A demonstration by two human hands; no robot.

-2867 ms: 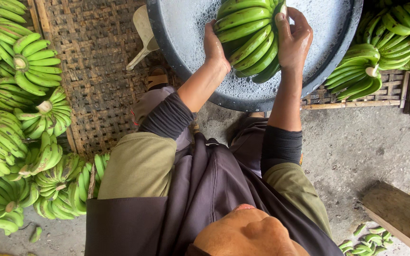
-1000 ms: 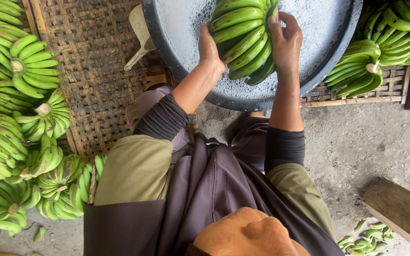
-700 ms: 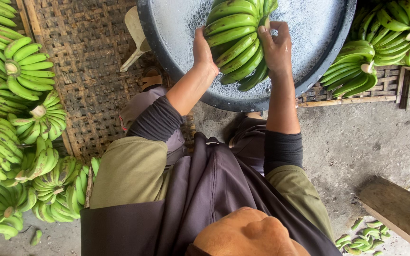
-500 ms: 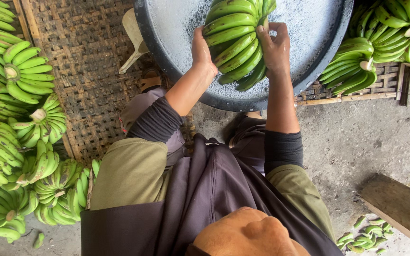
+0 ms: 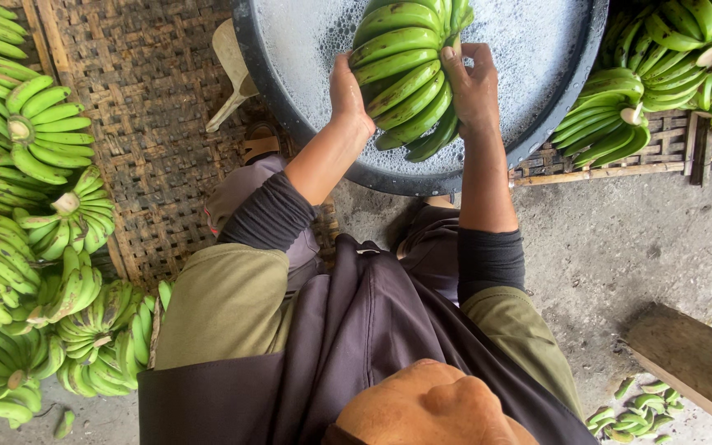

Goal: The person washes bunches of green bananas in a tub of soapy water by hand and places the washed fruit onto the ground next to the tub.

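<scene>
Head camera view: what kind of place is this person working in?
Probably a banana washing or packing spot at a farm or market. Both hands, left hand and right hand, hold a green banana bunch over a basin of soapy water, and more green bunches are piled on woven mats.

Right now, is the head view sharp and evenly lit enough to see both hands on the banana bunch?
Head view: soft, even daylight, no hard shadows; left hand, right hand and banana bunch are sharp; foam in the basin looks bright but not blown out; wide-angle bending shows at the edges; the bunch's top is cropped.
</scene>
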